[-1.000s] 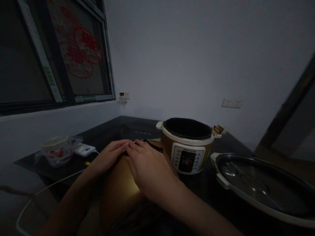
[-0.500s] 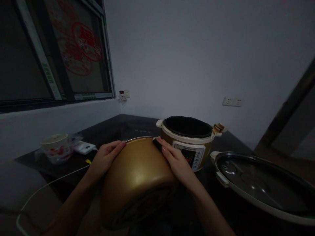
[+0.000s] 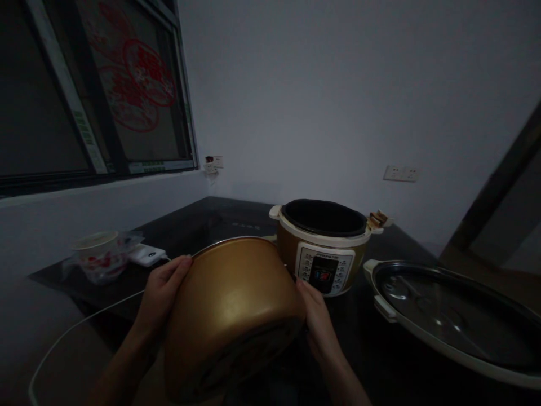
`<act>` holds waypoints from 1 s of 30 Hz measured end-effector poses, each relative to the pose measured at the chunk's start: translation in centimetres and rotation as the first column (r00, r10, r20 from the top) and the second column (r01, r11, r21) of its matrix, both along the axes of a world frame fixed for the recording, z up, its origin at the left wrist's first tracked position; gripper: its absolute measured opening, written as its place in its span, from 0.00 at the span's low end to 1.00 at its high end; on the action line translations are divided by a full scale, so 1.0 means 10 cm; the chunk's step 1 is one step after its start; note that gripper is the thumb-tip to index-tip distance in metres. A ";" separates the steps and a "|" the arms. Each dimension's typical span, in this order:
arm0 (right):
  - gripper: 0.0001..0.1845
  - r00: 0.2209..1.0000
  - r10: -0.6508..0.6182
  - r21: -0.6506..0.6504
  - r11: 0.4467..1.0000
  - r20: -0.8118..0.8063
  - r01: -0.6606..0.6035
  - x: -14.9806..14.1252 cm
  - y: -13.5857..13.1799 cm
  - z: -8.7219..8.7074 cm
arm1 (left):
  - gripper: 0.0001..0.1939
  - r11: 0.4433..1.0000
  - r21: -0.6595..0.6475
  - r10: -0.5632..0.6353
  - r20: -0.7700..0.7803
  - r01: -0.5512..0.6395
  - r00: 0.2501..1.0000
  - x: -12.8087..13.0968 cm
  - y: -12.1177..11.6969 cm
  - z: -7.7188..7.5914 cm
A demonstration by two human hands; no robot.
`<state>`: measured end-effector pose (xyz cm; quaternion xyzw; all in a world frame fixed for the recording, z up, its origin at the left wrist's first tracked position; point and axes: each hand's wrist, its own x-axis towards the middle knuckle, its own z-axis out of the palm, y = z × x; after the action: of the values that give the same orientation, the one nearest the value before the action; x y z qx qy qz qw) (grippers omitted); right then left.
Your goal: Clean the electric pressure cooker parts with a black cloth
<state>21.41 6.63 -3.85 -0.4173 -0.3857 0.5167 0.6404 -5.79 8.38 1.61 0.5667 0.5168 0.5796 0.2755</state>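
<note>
A gold pot (image 3: pixel 236 287) is tilted in front of me, its outer side and dark underside facing me and its inside hidden. My left hand (image 3: pixel 163 290) grips the pot at the left of its rim. My right hand (image 3: pixel 316 313) holds the pot's right side, fingers partly hidden behind it. Just behind the pot stands an electric cooker (image 3: pixel 323 248), gold with a cream rim, a dark open top and a button panel on its front.
A wide round cream-rimmed piece (image 3: pixel 443 316) with a shiny dark face lies at the right. On the left are a paper bowl in plastic (image 3: pixel 99 256) and a white device (image 3: pixel 147 255) with a cable. Behind the black counter (image 3: pixel 224 211) are wall sockets (image 3: pixel 400 173).
My right hand has slid from the pot's top rim down along its right side. My left hand has shifted left along the rim, and the pot has turned and moved slightly left.
</note>
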 end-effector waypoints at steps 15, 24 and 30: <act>0.19 0.219 -0.389 0.439 0.681 0.895 -0.586 -0.68 -0.27 1.26 | 0.22 0.997 0.055 0.052 0.118 -0.059 0.992 0.08 0.01 -0.14; 0.22 0.688 -0.129 0.407 0.876 0.714 -0.259 -0.08 0.12 0.89 | 0.23 0.988 0.085 0.117 0.151 -0.131 0.982 0.04 0.07 -0.38; 0.27 0.968 -0.095 0.206 0.977 0.232 0.047 0.00 0.10 0.20 | 0.26 0.983 0.033 0.166 0.271 -0.181 0.948 -0.04 0.10 -0.50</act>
<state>21.45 7.61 -1.86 -0.4242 -0.4948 0.3979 0.6457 -6.20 9.33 -3.44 0.4435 0.5060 0.6871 0.2741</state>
